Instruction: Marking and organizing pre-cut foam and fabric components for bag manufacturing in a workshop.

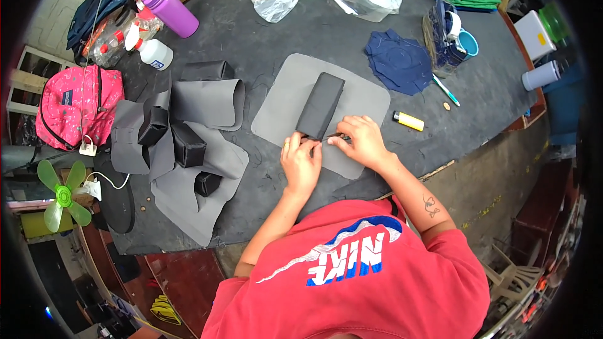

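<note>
A grey sheet with rounded corners (282, 97) lies flat on the dark table, with a long black box-shaped fabric piece (321, 103) standing on its middle. At the near end of that piece, my left hand (300, 164) is closed, its fingertips pinching the edge. My right hand (364, 143) comes in from the right, thumb and index finger pinched close to the same end. Something small and dark shows at its fingertips, too small to name. Left of my hands lies a pile of similar grey sheets (210, 103) with black box-shaped pieces (188, 144) on them.
A yellow lighter (408, 120), a teal pen (446, 90) and navy fabric pieces (399, 61) lie to the right, near a clear jug (440, 31). Far left stand a white spray bottle (154, 53) and a purple bottle (169, 11). A green fan (63, 196) is beyond the left edge.
</note>
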The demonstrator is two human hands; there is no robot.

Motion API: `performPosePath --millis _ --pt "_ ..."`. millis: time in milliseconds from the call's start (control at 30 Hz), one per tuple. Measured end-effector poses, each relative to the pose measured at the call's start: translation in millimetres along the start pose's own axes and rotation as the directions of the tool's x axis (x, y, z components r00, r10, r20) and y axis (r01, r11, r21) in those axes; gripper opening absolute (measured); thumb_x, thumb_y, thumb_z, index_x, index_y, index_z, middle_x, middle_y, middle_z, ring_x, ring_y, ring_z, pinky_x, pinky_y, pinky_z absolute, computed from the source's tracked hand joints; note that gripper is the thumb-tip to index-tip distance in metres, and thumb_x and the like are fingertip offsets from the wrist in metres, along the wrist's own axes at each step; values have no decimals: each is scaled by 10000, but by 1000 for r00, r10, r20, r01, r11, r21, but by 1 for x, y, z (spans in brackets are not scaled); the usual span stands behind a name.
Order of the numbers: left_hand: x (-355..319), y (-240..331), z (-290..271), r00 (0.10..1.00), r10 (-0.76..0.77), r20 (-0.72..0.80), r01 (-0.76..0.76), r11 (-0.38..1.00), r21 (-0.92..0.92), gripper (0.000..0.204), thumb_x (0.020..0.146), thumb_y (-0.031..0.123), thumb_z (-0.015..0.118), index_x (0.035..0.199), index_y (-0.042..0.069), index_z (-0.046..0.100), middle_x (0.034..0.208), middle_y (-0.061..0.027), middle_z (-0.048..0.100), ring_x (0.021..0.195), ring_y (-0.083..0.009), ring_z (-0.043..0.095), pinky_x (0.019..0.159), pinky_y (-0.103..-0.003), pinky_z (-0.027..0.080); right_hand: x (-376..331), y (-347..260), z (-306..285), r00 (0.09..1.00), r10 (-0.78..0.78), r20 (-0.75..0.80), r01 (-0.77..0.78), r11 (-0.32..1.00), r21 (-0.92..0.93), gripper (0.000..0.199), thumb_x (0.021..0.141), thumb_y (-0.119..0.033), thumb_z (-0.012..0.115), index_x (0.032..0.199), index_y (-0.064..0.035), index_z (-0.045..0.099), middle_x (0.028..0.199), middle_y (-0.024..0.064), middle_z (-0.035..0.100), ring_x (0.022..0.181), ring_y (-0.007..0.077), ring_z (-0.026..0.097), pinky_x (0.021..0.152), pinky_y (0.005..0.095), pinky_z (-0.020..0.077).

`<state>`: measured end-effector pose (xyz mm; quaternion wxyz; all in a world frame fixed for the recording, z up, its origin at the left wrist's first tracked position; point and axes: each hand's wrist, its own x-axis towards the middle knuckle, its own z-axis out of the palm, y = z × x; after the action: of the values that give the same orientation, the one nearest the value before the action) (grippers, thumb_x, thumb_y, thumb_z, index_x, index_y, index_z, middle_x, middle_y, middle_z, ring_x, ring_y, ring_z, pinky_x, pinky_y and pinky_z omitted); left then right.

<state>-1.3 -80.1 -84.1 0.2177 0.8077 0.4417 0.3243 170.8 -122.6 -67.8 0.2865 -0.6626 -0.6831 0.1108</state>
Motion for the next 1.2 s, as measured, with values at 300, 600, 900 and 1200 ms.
performPosePath --millis 300,600,900,1200 --pt "17 -11 -6 992 -119 48 124 983 -132 110 752 103 643 771 -2 618 745 -116 583 681 -279 576 629 -363 454 1 -4 12 970 -200 -140 181 974 -137 237 711 -264 730 694 -106 554 720 37 472 684 213 486 633 353 345" --pt "41 -21 -21 871 -386 304 465 846 -259 252 822 185 685 764 -56 634 669 -64 654 601 -91 584 573 -258 454 3 -4 19 944 -256 -207 215 956 -198 258 650 -256 756 646 -119 538 720 30 449 679 207 456 632 350 331" --pt "45 -26 -10 829 -491 267 559 720 -411 325 854 248 688 679 -16 613 616 -82 649 520 -82 595 470 -218 462 8 -5 17 950 -263 -170 221 947 -233 235 631 -267 753 650 -135 559 719 12 453 688 190 460 628 360 336" --pt "43 -30 -9 826 -486 285 563 687 -460 311 851 235 691 687 -19 620 628 -84 653 527 -82 598 469 -215 461 32 -5 4 910 -412 42 407 872 -273 237 611 -293 728 639 -140 550 702 3 480 681 190 500 619 353 369"
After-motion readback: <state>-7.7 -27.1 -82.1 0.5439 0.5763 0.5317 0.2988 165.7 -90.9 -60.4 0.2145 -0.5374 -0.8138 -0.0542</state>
